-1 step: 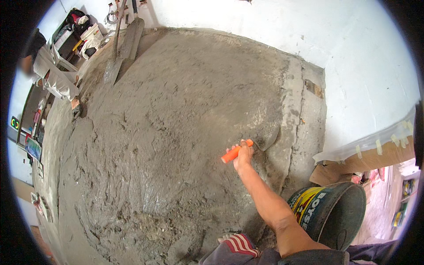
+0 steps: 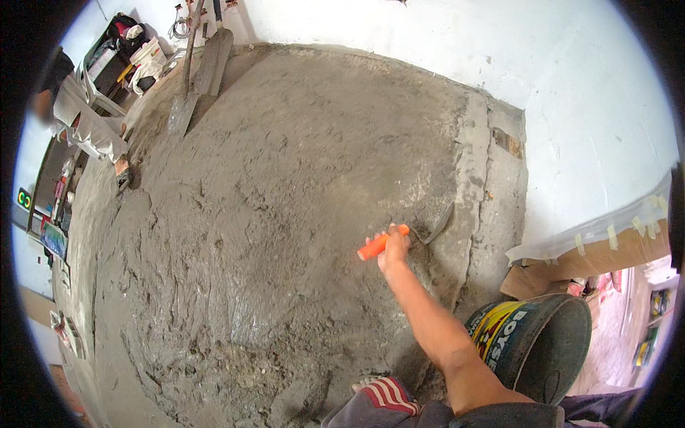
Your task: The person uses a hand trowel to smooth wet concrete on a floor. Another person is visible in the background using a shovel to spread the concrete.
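My right hand is shut on the orange handle of a trowel. Its grey blade rests on the wet grey cement floor, at the edge of a smoother, paler strip running along the right side. My forearm reaches in from the lower right. My left hand is out of the picture.
A shovel lies on the cement at the far left, near a white chair with cloth and cluttered shelves. A dark bucket stands at lower right beside cardboard under plastic sheet. A white wall borders the floor.
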Tool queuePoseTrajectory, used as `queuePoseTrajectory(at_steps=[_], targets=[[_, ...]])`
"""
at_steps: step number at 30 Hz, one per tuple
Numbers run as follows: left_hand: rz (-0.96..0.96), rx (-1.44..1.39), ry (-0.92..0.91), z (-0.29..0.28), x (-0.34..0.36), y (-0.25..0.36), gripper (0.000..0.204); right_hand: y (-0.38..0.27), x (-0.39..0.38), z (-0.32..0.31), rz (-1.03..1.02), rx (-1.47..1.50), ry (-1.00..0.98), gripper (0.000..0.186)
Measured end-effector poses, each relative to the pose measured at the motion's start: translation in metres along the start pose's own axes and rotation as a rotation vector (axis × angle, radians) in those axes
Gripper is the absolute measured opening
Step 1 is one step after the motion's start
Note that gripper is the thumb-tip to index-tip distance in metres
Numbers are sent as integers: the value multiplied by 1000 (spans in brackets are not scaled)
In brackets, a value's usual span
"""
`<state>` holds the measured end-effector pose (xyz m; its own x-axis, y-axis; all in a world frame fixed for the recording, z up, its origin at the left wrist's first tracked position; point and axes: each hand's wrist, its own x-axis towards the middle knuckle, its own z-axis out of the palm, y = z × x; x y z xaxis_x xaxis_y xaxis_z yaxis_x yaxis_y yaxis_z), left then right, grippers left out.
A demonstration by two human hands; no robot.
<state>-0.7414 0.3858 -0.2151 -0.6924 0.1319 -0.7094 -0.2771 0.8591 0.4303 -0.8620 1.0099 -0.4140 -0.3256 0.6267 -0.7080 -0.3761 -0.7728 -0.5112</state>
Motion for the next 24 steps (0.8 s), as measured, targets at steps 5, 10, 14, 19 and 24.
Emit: queuePoseTrajectory(at_steps=[5,10,14,19,24], targets=[[24,-67,-28,1,16,2,38,4,40,8,58,-121,31,22],[-59,-98,-19,-1,-2,-13,39,-17,-8,-23,137,-176,-132,22],[-109,-81,-45,-1,14,3,41,-42,7,2,91,-25,-19,19],[-99,-116,-65,-4,19,-23,42,-52,-11,35,167,-166,-189,17],[-129,-275,-63,-9,15,-50,42,-57,-5,44,36,-21,-65,17]])
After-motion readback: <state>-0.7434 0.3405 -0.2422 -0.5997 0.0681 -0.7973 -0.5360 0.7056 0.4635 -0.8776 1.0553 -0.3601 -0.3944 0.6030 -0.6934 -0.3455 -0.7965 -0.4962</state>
